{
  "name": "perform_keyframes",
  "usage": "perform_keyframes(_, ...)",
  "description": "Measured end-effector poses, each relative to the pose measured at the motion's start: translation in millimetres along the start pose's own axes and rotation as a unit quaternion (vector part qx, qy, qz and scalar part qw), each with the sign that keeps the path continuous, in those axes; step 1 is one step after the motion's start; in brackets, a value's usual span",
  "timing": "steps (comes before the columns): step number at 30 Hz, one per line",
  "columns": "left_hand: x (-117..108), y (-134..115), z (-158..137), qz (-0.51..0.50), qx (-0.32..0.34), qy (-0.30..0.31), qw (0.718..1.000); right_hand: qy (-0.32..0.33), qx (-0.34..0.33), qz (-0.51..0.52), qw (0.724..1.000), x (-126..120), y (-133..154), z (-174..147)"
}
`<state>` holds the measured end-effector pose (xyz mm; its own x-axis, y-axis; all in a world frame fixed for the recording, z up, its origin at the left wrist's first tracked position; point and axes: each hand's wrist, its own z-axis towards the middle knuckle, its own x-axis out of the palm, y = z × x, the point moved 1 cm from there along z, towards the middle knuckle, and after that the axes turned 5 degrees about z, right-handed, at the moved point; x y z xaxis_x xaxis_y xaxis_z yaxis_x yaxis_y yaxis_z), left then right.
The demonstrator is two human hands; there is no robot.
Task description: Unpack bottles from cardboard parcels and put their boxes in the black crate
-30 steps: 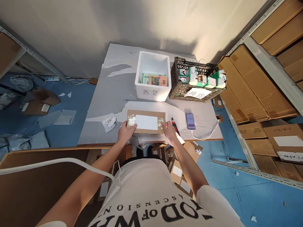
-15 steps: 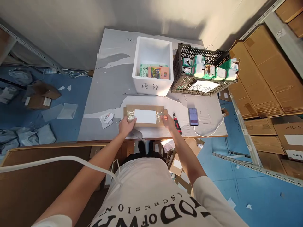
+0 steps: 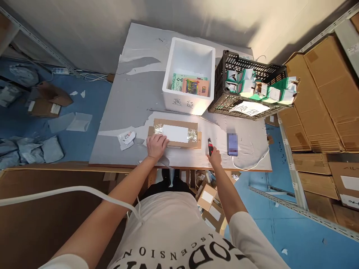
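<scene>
In front of me a flat cardboard box (image 3: 193,145) with a blank-looking white label and clear tape at both ends lies on the table. My left hand (image 3: 157,145) grips its near left corner, the fingers curled over the top. To the right of the box, my right hand (image 3: 214,156) is closed around the handle of a red and black utility knife (image 3: 210,146). The knife points away from me at the tabletop. Whether its blade is out I cannot make out.
Behind the box stand a white foam bin (image 3: 186,102) with colourful packs and a black crate (image 3: 218,101) of green-and-white boxes. A phone (image 3: 232,145) on a white cable lies at right, a crumpled plastic bag (image 3: 127,140) at left. Cartons (image 3: 319,93) fill the right shelf.
My right hand has left the box's right end and taken hold of the utility knife. My left hand has shifted onto the box's top. The box now sits slightly turned.
</scene>
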<state>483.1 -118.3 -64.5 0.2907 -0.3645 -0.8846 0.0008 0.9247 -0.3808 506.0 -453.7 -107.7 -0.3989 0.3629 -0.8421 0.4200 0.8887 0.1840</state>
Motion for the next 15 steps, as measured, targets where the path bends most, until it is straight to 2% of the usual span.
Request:
perform_keyframes(3, -0.1, 5.0, -11.2, 0.022, 0.061, 0.011, 0.998, -0.033, -0.087, 0.043, 0.995, -21.3, 6.3, 0.0)
perform_keyframes(5, 1.1, 7.2, -17.4, 0.027, 0.072, 0.015, 0.997, -0.092, -0.202, 0.084, 0.971, -47.7, 29.6, -5.5)
perform_keyframes(6, 2.3, 8.1, -19.6, 0.026, 0.071, 0.015, 0.997, -0.108, -0.278, 0.092, 0.950, -61.2, 48.2, -10.6)
perform_keyframes(7, 3.7, 8.8, -21.2, 0.023, 0.068, 0.014, 0.997, -0.100, -0.357, 0.084, 0.925, -73.1, 70.9, -17.0)
perform_keyframes(9, 7.0, 10.3, -22.3, 0.015, 0.063, 0.014, 0.998, -0.003, -0.497, 0.003, 0.868, -88.5, 124.4, -31.7)
perform_keyframes(10, 8.6, 11.1, -22.2, 0.011, 0.062, 0.016, 0.998, 0.038, -0.540, -0.054, 0.839, -92.0, 151.8, -38.4)
perform_keyframes(12, 11.1, 12.8, -21.3, 0.002, 0.061, 0.022, 0.998, 0.085, -0.584, -0.177, 0.787, -92.1, 200.8, -48.4)
perform_keyframes(15, 13.1, 14.9, -20.3, -0.001, 0.058, 0.022, 0.998, 0.103, -0.590, -0.303, 0.741, -83.6, 245.7, -54.4)
